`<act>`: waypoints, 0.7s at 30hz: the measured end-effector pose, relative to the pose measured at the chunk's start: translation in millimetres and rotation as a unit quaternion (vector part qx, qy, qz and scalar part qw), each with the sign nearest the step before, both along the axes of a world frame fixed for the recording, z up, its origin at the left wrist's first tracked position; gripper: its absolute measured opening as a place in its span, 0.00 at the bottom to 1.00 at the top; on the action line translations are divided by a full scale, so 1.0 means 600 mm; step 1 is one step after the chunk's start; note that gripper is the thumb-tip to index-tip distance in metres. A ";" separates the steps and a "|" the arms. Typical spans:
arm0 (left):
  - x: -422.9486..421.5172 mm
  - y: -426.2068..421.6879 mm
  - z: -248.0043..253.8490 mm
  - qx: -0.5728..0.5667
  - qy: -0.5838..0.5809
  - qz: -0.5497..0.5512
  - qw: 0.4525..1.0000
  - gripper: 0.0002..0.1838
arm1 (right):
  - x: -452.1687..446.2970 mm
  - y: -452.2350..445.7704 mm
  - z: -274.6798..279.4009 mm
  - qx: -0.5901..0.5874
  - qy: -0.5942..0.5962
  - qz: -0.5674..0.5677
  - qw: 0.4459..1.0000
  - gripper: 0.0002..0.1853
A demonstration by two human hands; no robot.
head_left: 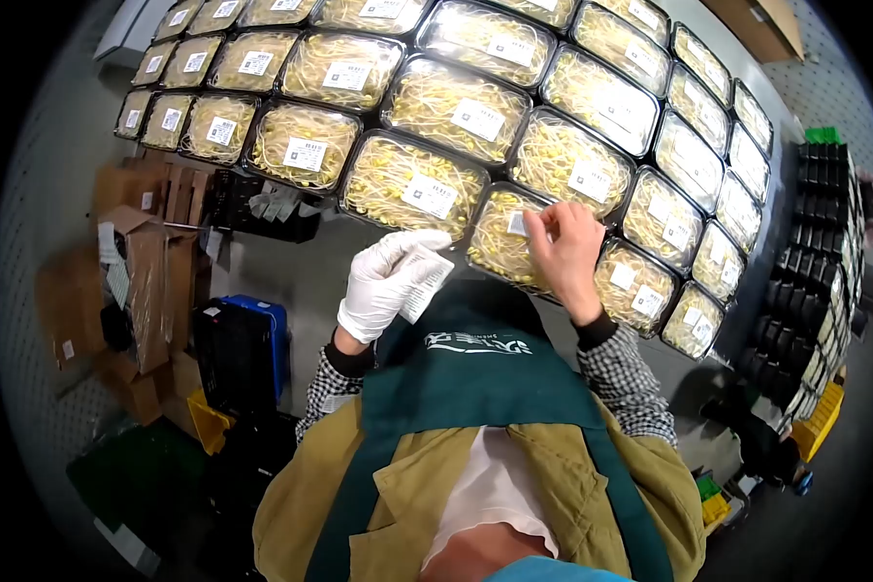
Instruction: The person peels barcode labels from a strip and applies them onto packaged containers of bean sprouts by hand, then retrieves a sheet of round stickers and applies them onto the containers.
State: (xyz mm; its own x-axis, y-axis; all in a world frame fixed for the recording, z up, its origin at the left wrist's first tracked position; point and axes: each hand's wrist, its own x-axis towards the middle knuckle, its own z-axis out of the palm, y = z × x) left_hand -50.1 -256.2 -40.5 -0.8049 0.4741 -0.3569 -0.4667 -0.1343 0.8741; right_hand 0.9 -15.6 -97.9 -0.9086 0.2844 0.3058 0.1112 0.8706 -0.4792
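Note:
My left hand (pixel 378 289), in a white glove, is closed on a strip of white labels (pixel 425 281) in front of my apron. My bare right hand (pixel 567 254) is over a black tray of bean sprouts (pixel 497 244) in the front row. Its fingers are curled, and the thumb is at the edge of a small white label (pixel 517 224) on the tray's clear cover. The hand hides the right part of this tray. Just right of it, another sprout tray (pixel 633 286) bears two labels. The tray on the left (pixel 407 179) shows one label.
Rows of labelled sprout trays (pixel 456 107) cover the table. Stacked black trays (pixel 795 281) stand to the right, near a yellow crate (pixel 820 422). Cardboard boxes (pixel 136 291) and a black and blue case (pixel 242 354) are on the left.

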 end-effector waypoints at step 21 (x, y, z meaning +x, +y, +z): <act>-0.068 0.038 -0.018 -0.059 0.172 -0.182 0.966 0.09 | -0.093 0.073 0.000 0.021 0.053 -0.085 0.995 0.08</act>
State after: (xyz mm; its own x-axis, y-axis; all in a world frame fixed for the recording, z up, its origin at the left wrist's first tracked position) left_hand -90.8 -233.6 -51.1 -0.6729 0.7208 -0.1663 -0.1431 0.0937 0.9853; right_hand -55.0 28.4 -97.9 -0.8104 0.4154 0.4132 0.2086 0.8636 -0.4590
